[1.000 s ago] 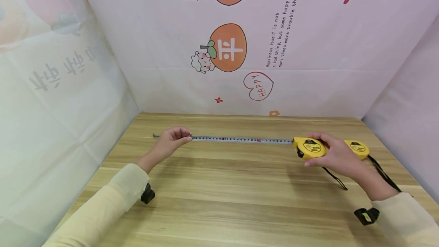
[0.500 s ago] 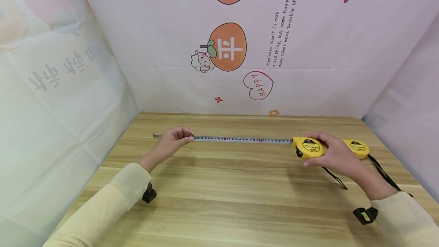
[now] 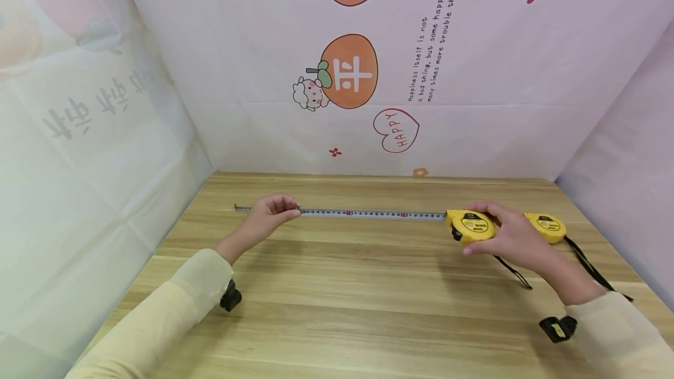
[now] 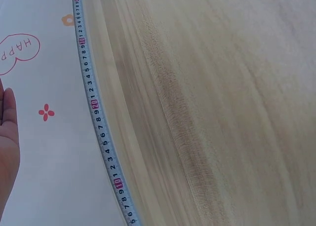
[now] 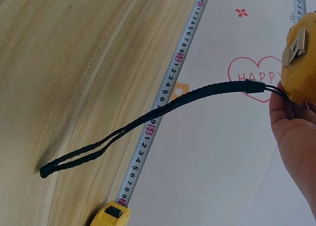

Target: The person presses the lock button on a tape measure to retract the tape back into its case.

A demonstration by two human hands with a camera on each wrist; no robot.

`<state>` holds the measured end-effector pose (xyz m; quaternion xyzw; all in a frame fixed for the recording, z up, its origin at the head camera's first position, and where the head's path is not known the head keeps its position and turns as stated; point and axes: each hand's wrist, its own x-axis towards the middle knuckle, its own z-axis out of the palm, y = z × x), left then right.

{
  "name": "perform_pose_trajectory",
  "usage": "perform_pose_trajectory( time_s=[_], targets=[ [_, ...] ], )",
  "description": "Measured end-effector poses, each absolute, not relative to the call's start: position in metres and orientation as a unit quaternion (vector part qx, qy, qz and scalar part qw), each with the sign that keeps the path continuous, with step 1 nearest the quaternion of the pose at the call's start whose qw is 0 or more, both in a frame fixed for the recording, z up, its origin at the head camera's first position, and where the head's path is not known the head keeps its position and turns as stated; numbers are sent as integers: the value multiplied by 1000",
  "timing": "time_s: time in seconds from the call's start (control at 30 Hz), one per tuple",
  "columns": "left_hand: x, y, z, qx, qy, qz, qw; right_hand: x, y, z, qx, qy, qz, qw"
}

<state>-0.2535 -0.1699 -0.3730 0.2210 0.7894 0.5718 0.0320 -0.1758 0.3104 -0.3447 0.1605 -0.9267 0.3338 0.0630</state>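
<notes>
Stretching straight from left to right, a blade (image 3: 374,214) is held between the left hand (image 3: 268,215) and the right hand (image 3: 511,237), over the far part of the wooden table (image 3: 363,314). Its left end is pinched by the thumb and fingers of the left hand, with the fingers bent inward and hardly any gap left at the tips. By the right hand a yellow case (image 3: 474,226) is gripped, the thumb placed on its near side and the fingers on its far side, parted only by the width of the case. The blade's right end is met by this case, from which a black strap (image 5: 173,101) is hung.

On the table, a second blade (image 4: 95,105) is laid along the far edge, beside the wall sheet (image 3: 484,139); in the head view it is largely hidden behind the held one. Its hook (image 3: 236,207) is seen at the far left, beyond the left hand. At the far right it is joined to a second case (image 3: 550,227), partly covered by the right hand and fitted with a cord (image 3: 585,262) that is trailed nearer and to the right. Black cameras (image 3: 230,296) are worn at the cream cuffs (image 3: 202,279).
</notes>
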Motion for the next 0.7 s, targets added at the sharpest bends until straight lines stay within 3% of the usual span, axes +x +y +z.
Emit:
perform_pose_trajectory(
  time_s=[0.7],
  targets=[
    [-254,-163,-374,222,787,575,37,-175,308,-344,146,-932,327,50]
  ],
)
